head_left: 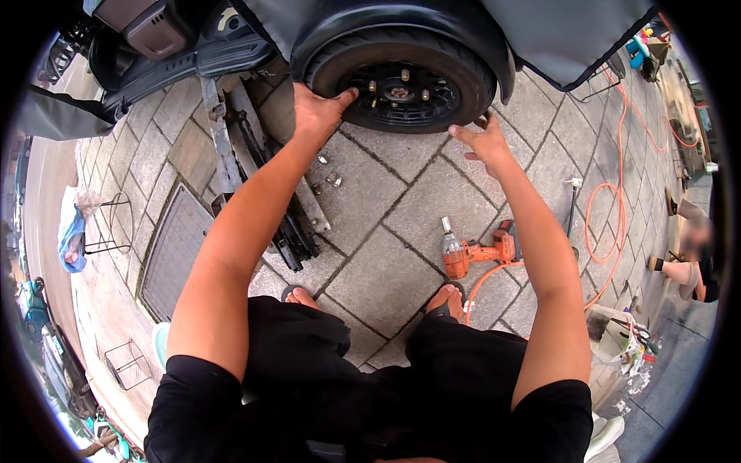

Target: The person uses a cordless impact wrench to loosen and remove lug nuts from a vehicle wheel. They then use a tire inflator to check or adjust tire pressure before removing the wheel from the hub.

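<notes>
A black-rimmed wheel with its tyre sits under the dark wheel arch of a vehicle. Several brass-coloured stud ends show around its hub. My left hand grips the tyre's left side, thumb across the front and fingers mostly hidden behind. At the lower right edge of the tyre is my right hand, its thumb and fingers apart; whether it touches the rubber is hard to tell. Several loose metal nuts lie on the paving below my left hand. Nearer my feet rests an orange impact wrench with a long socket.
Long metal parts lie left of the wheel, beside a rectangular ground cover. An orange hose loops across the right-hand paving. A tub of tools stands lower right, and another person's legs show at the far right.
</notes>
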